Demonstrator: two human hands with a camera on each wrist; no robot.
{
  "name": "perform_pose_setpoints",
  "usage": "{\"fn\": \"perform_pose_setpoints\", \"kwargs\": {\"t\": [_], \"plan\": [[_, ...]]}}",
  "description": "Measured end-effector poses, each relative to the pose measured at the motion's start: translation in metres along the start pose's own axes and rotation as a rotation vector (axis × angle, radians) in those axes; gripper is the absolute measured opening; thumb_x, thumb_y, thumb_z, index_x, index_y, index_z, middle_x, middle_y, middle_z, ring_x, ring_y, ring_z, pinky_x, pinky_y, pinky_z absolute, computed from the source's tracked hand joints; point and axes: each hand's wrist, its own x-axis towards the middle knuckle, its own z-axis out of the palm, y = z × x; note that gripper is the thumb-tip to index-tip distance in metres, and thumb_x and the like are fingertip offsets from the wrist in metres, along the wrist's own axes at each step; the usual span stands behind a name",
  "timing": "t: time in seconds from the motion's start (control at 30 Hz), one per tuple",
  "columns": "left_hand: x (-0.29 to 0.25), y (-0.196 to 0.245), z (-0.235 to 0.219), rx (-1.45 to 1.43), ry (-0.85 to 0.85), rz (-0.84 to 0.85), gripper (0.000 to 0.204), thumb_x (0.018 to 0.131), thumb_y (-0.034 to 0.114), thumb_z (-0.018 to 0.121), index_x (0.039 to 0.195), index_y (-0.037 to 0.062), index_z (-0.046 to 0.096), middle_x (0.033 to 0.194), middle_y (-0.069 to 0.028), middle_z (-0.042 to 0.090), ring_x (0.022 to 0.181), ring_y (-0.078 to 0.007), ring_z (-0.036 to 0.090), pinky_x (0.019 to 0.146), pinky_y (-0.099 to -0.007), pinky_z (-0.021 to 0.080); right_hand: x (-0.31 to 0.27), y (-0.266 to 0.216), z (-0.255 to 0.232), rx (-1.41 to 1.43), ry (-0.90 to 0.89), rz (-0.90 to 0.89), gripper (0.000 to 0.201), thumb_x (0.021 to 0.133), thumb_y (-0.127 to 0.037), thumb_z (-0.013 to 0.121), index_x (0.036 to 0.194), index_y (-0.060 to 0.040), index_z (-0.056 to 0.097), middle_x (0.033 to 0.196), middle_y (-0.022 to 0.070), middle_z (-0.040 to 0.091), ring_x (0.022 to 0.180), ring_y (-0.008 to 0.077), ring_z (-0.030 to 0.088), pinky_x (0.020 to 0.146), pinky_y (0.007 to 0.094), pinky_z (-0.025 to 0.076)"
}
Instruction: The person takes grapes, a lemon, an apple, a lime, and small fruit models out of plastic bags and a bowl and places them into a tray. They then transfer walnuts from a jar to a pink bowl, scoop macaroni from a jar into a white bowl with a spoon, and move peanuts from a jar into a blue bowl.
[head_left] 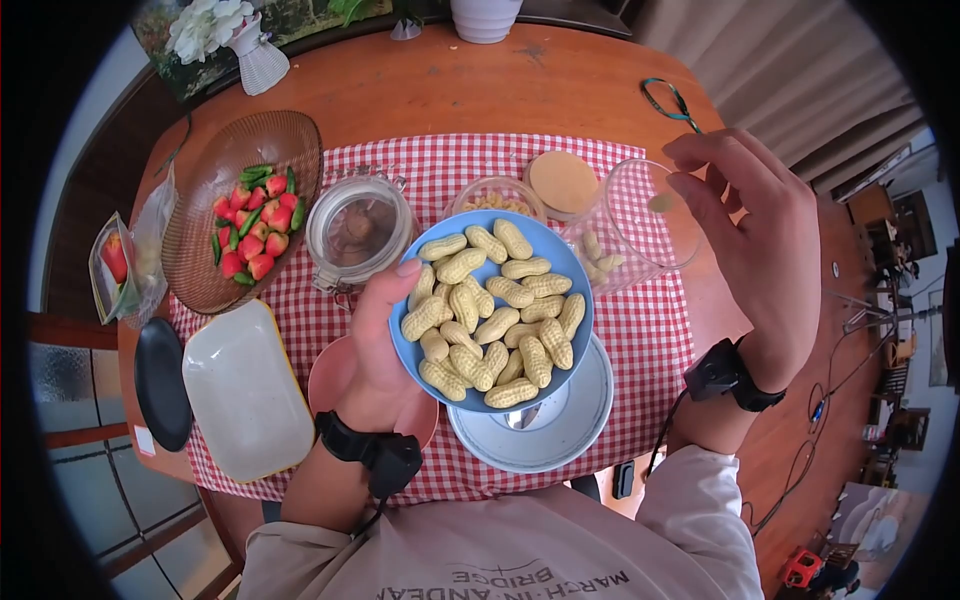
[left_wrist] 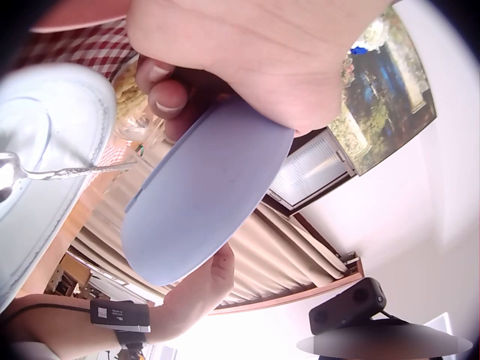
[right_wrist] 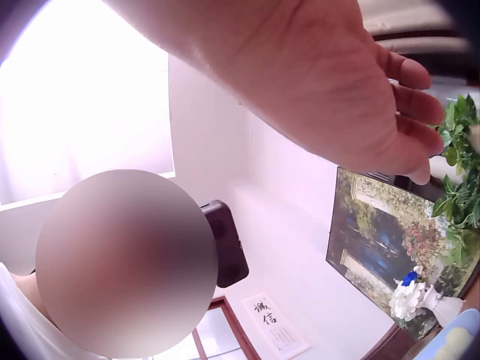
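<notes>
My left hand [head_left: 385,335] grips a blue bowl [head_left: 402,365] heaped with unshelled peanuts [head_left: 497,325], thumb over the rim. Seen from the left wrist, the bowl's smooth underside [left_wrist: 210,187] is tilted. Over the mouth of a clear glass jar [head_left: 640,225], my right hand [head_left: 755,210] hovers with fingers loosely bent and parted. Just beneath those fingers a single blurred peanut [head_left: 660,203] hangs in the air at the jar's opening. Several peanuts [head_left: 596,258] lie at the jar's bottom. The right wrist view shows the hand [right_wrist: 337,97] with nothing gripped.
Under the blue bowl stands a white bowl [head_left: 530,450] with a spoon [left_wrist: 67,172]. A clamp-lid jar [head_left: 360,235], a small glass container [head_left: 495,200] and a wooden lid [head_left: 562,182] sit behind. Leftward are a strawberry basket [head_left: 185,250], white dish [head_left: 250,400] and black dish [head_left: 163,385].
</notes>
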Motion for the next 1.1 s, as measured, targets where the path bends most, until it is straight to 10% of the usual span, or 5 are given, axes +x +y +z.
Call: {"fn": "perform_pose_setpoints", "kwargs": {"t": [0.27, 1.1], "plan": [[0.0, 0.0, 0.001, 0.027, 0.054, 0.011, 0.069, 0.092, 0.046, 0.051, 0.14, -0.0037, 0.05, 0.135, -0.023, 0.06, 0.121, -0.0352, 0.062, 0.108, -0.0475, 0.049, -0.004, -0.021, 0.028, 0.249, -0.169, -0.344, 0.02, 0.082, -0.006, 0.076, 0.101, -0.0021, 0.071, 0.09, 0.0097, 0.072, 0.073, 0.0273, 0.068, 0.062, 0.0361, 0.053], [-0.005, 0.003, 0.003, 0.054, 0.04, 0.076, 0.052, 0.096, 0.035, 0.051, 0.131, -0.0029, 0.056, 0.123, -0.016, 0.066, 0.11, -0.024, 0.066, 0.101, -0.0374, 0.052, -0.014, -0.053, 0.07, 0.154, -0.379, -0.318, 0.024, 0.081, -0.016, 0.07, 0.101, -0.0035, 0.067, 0.086, 0.0111, 0.067, 0.072, 0.0317, 0.07, 0.062, 0.0428, 0.056]]}}
